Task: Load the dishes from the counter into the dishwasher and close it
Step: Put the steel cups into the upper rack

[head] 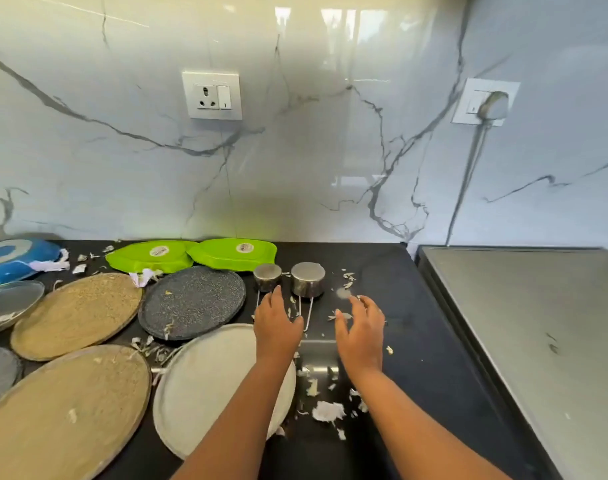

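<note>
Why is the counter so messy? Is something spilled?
Yes. Pale food scraps lie scattered over the black counter, between the plates and around the two upside-down steel cups. A few bits also sit on the dark speckled plate. Nothing looks broken.

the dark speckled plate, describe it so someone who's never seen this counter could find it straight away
Start at the two green dishes against the marble wall. Just in front of them on the black counter lies the dark speckled plate, left of two upturned steel cups. It is the only charcoal plate with pale flecks; its neighbours are tan or pale grey.
</note>
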